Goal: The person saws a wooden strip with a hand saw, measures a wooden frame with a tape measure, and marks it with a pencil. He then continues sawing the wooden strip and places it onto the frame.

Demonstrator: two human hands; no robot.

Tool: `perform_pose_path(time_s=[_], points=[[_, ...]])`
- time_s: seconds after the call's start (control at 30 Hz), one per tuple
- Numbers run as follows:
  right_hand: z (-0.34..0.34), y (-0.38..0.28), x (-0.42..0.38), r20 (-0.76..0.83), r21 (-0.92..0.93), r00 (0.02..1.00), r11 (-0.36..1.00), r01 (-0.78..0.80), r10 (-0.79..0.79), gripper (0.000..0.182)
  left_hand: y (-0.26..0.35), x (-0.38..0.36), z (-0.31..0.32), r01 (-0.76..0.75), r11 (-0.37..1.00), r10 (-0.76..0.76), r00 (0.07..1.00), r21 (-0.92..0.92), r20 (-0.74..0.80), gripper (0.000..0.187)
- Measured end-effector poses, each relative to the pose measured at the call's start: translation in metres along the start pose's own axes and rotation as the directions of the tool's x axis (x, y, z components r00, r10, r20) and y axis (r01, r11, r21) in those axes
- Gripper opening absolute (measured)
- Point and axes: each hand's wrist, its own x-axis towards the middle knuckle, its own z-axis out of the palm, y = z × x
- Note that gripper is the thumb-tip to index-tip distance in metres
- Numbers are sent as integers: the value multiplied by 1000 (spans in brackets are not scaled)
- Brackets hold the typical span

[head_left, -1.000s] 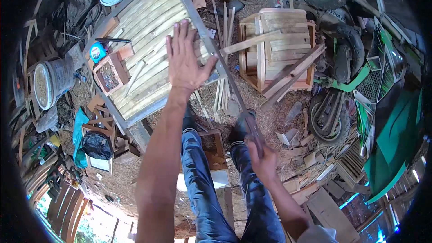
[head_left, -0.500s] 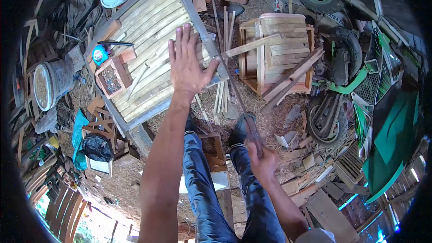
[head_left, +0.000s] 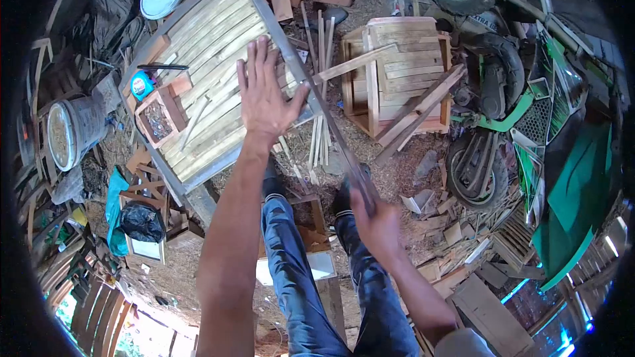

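My left hand (head_left: 266, 102) lies flat with fingers spread on a slatted wooden panel (head_left: 218, 46), near its right corner. A thin wooden strip (head_left: 357, 64) sticks out from under that side of the panel's edge. My right hand (head_left: 378, 225) is wrapped round the handle end of a long dark saw (head_left: 340, 142), whose blade reaches up to the strip at the panel's corner. On the panel's left part are a small wooden box of nails (head_left: 159, 119), a blue tape measure (head_left: 141, 84), a dark pen-like tool (head_left: 163, 67) and a loose wood sliver (head_left: 194, 123).
A slatted wooden crate (head_left: 403, 73) with boards leaning on it stands to the right. Beyond it lies a green motorcycle (head_left: 509, 106). Buckets (head_left: 63, 135) stand at the left. Wood scraps and thin sticks (head_left: 320, 142) lie on the floor.
My right hand and the saw have moved up and slightly left towards the panel. The whole view has shifted a little; my left hand stays on the panel.
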Motion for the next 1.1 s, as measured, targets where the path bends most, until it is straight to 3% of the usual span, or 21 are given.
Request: perform_pose_path(time_s=[0.13, 0.17, 0.3, 0.47, 0.5, 0.6, 0.63, 0.73, 0.77, 0.87, 1.07, 1.1], points=[[9, -21, 39, 66, 2, 997, 999, 36, -36, 47, 1, -1, -2, 3, 999, -4, 1000, -36, -10, 84], [2, -30, 32, 61, 75, 995, 995, 73, -78, 49, 2, -2, -3, 0, 999, 0, 1000, -34, -11, 85], [-22, -31, -20, 23, 61, 999, 997, -49, 48, 53, -2, 0, -4, -16, 1000, 15, 1000, -16, -27, 85], [-26, -49, -6, 64, 8, 993, 995, -103, 102, 53, -1, -1, 0, -41, 998, 37, 997, -56, -71, 84], [-27, -53, 0, 92, 41, 988, 991, -131, 127, 51, 0, -2, -2, -46, 996, 39, 996, -77, -84, 79], [-45, -33, -1, 152, 53, 988, 999, -10, 2, 43, -10, -6, -10, -111, 958, 89, 992, -266, -94, 74], [-49, -21, -3, 199, 36, 978, 998, 55, -61, 34, -9, -6, -8, -83, 932, 25, 986, -354, -166, 64], [-50, -13, -5, 203, 194, 964, 972, 129, -169, 29, -3, 8, -1, 199, 953, -246, 949, -227, -199, 55], [-53, -17, -4, 229, 137, 961, 982, 128, -157, 27, 2, 15, 3, 253, 956, -282, 930, -146, -236, 50], [-47, -26, -3, 181, 66, 975, 990, 122, -132, 26, 14, 28, 8, 259, 966, -255, 950, 1, -181, 53], [-34, -59, -12, 134, -13, 980, 989, 150, -147, 26, 12, 27, 12, 295, 954, -299, 937, -46, -180, 53], [-38, -70, -11, 179, 15, 980, 996, 85, -86, 28, 12, 26, 11, 299, 953, -303, 936, -50, -177, 52]])
